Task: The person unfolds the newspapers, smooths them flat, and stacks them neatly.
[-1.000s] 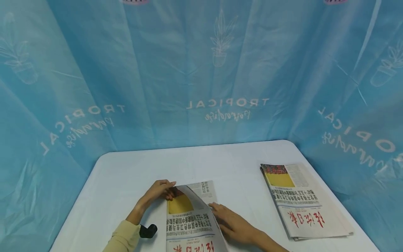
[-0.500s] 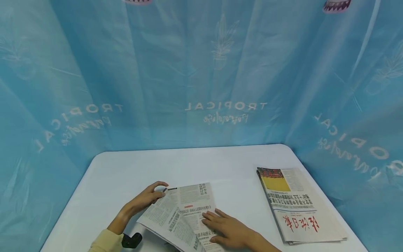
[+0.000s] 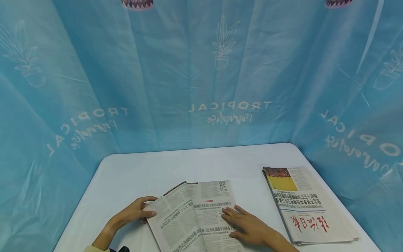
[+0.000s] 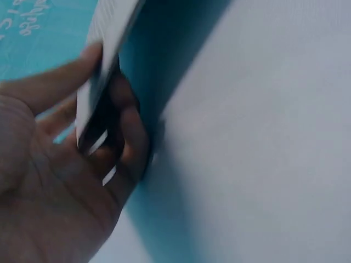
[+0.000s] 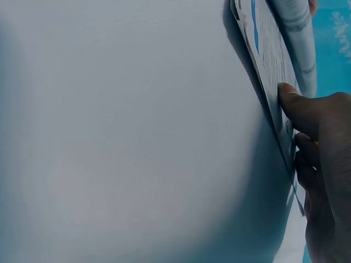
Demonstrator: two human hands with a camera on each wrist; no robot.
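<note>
A newspaper (image 3: 211,220) lies partly opened near the front of the table in the head view, its left page lifted and angled outward. My left hand (image 3: 135,211) pinches that page's outer edge, thumb on top and fingers beneath. The left wrist view shows the page (image 4: 112,27) between thumb and curled fingers. On the right half of the paper, my right hand (image 3: 248,225) rests with fingers spread. In the right wrist view its thumb (image 5: 293,101) touches the printed sheet (image 5: 269,60) near the edge. The paper's near end is cut off by the head view.
A pile of folded newspapers (image 3: 305,213) lies at the right side of the white table (image 3: 126,175). Behind the table and along both sides hangs a blue printed curtain (image 3: 163,87).
The front page has been turned over to the left, uncovering the inside pages. My left hand has moved left and nearer with the page edge; my right hand has shifted slightly right.
</note>
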